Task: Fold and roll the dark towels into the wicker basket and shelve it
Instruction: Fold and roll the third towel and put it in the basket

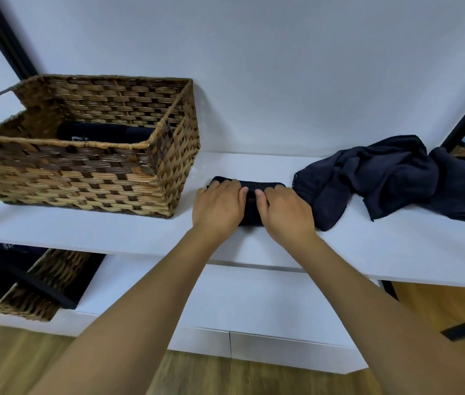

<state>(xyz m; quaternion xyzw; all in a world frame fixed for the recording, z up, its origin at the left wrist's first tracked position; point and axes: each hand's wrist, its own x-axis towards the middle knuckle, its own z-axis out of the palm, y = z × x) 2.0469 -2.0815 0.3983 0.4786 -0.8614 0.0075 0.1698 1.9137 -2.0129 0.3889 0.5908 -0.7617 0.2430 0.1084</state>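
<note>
A dark rolled towel (249, 205) lies on the white shelf top (368, 240), between my hands. My left hand (218, 208) grips its left part, fingers curled over the roll. My right hand (285, 210) grips its right part in the same way. A wicker basket (83, 172) stands to the left on the shelf, and one dark rolled towel (103, 132) lies inside it. A heap of crumpled dark towels (390, 178) lies to the right, touching the roll's right side.
The white wall (254, 67) rises right behind the shelf. A second wicker basket (23, 292) with dark cloth sits on a lower shelf at the left. White drawer fronts (254, 309) lie below the shelf top, wooden floor beneath. Black frame bars (6, 38) run at both sides.
</note>
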